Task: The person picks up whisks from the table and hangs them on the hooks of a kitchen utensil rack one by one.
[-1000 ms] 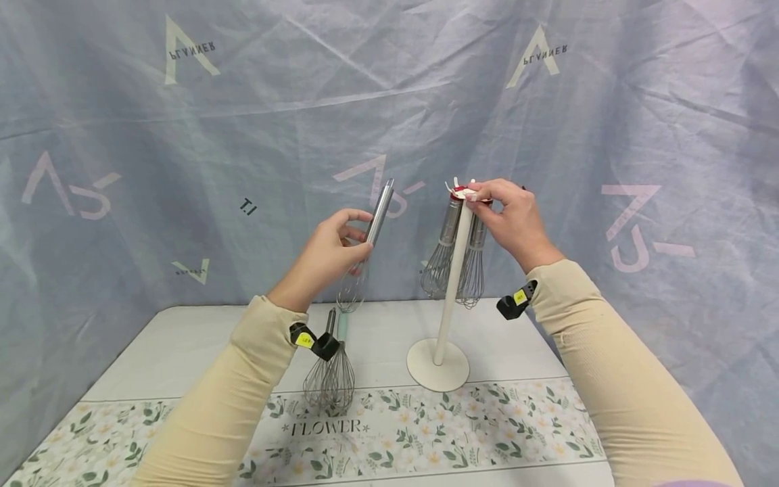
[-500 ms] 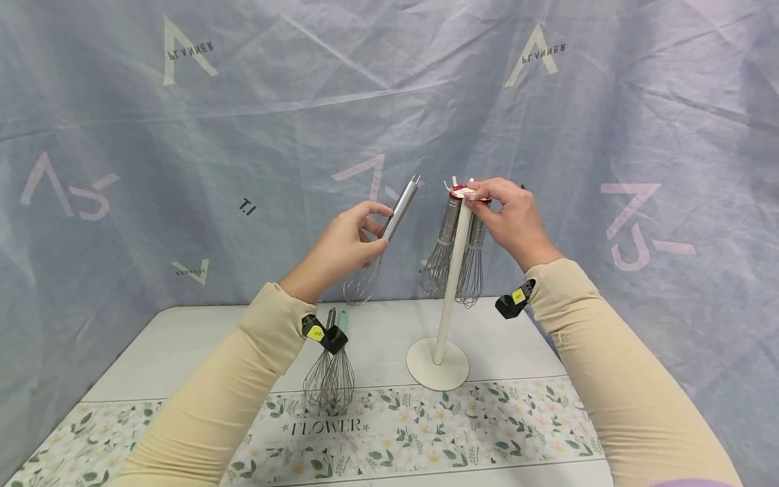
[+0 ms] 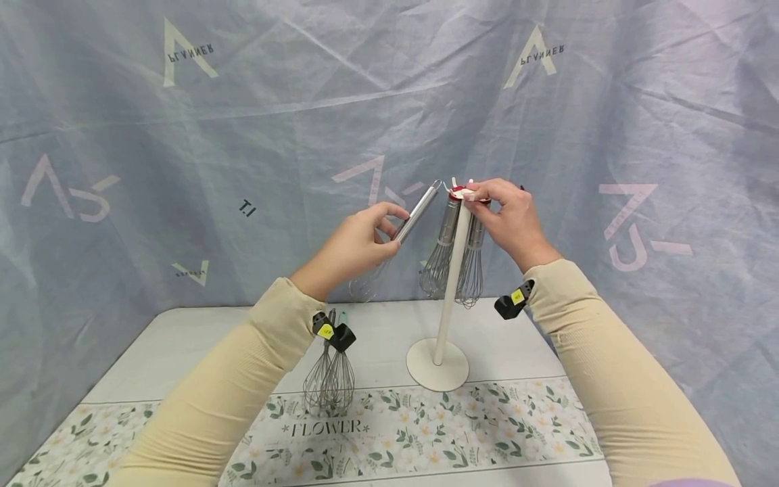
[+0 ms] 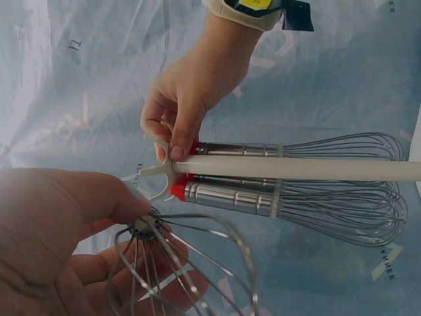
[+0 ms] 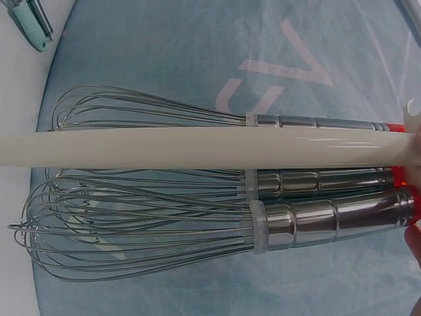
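A steel whisk (image 3: 418, 211) is pinched by its handle between the thumb and fingers of my left hand (image 3: 362, 243). It leans with its wires down to the left. Its end loop is close to a hook on the left side of the white stand (image 3: 453, 284); whether they touch I cannot tell. My right hand (image 3: 514, 211) grips the stand's top with thumb and fingers. Three whisks with steel handles and red ends hang from the stand, the nearest handle (image 5: 335, 217) showing in the right wrist view. In the left wrist view another hung handle (image 4: 227, 197) lies just past my left hand.
The stand's round white base (image 3: 420, 368) is on the white table (image 3: 201, 335). Left of it lie two more whisks (image 3: 328, 385), one with a mint handle (image 5: 27, 23), one dark. A floral strip (image 3: 426, 433) crosses the table's front. Grey-blue cloth (image 3: 274, 135) hangs behind.
My left hand has carried the whisk rightward, up to the stand's hooks, and the whisk has tilted further. My right hand stays on the stand's top.
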`<state>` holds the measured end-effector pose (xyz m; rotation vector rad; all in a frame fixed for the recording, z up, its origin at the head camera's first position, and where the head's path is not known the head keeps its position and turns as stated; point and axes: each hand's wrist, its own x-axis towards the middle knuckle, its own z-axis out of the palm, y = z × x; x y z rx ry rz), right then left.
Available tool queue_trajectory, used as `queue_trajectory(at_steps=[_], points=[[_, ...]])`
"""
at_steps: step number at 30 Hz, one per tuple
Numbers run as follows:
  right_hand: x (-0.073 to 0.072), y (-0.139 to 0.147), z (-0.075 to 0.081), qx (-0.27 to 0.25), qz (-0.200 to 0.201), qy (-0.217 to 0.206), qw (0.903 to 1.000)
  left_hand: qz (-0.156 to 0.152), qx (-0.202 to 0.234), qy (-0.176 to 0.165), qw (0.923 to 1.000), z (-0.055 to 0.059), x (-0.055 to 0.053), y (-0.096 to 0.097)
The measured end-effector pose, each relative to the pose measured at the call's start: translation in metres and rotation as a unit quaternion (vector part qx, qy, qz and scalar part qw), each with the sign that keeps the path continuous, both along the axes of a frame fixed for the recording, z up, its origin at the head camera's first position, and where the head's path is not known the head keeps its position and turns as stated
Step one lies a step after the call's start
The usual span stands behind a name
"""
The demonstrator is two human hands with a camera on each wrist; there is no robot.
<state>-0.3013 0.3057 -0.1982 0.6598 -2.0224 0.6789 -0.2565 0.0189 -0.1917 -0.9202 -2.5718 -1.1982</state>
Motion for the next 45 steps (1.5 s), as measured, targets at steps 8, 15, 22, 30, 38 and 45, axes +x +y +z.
queue_trajectory(at_steps=[8,15,22,30,38,45], points=[[0.0,0.0,0.0,-0.003,0.003,-0.006,1.0,-0.003,-0.017,0.006,0.9998,0.0,0.002,0.007],[-0.002,0.0,0.0,-0.005,0.005,0.0,1.0,-0.004,-0.021,0.012,0.9997,-0.001,0.002,0.013],[-0.001,0.001,-0.001,-0.001,0.002,0.005,1.0,-0.001,-0.037,0.021,0.9991,-0.005,-0.004,0.018],[0.0,0.001,-0.003,0.007,-0.006,0.0,1.0,-0.008,-0.021,0.016,0.9996,-0.02,-0.007,0.022],[-0.001,0.001,-0.003,0.007,-0.01,0.004,0.9999,-0.008,0.007,0.046,0.9989,-0.044,-0.015,0.032],[-0.003,0.002,-0.005,0.001,0.003,0.014,0.9999,-0.001,0.038,0.056,0.9977,-0.074,-0.024,0.043]])
